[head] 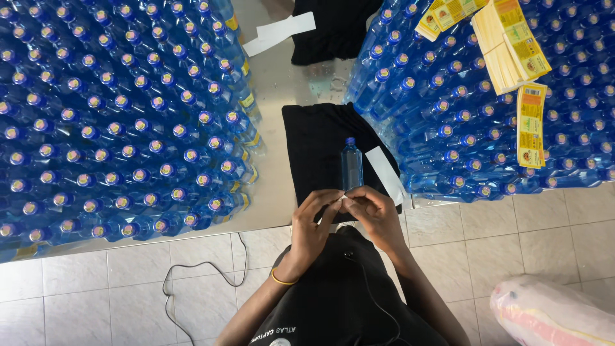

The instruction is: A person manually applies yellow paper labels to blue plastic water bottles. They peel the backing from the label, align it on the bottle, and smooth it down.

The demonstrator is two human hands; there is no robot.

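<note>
1. Near the front edge of the metal table (275, 96), in the head view, a single clear blue bottle (352, 165) lies on its side on a black cloth (314, 147).
2. Its long axis runs near to far: the blue cap points to the far side and the base points toward the person.
3. The left hand (312, 224) and the right hand (375, 214) meet at the bottle's near end, fingertips close together.
4. The fingers of both hands are curled and pinched on a small pale thing just at the bottle's base; what it is cannot be told, nor whether either hand grips the bottle itself.
5. The left wrist wears a yellow band (280, 279).
6. A white strip (385, 174) lies on the cloth just right of the bottle, slanting near-right.
7. To the left stands a dense block of upright blue bottles (115, 122); to the right stands another block (487, 128).
8. Yellow label sheets (512, 45) rest on top of the right block.
9. On the tiled floor (500, 237) a dark cable (198, 282) curls at near left, and a pink-and-white wrapped bundle (551, 314) lies at near right.
</note>
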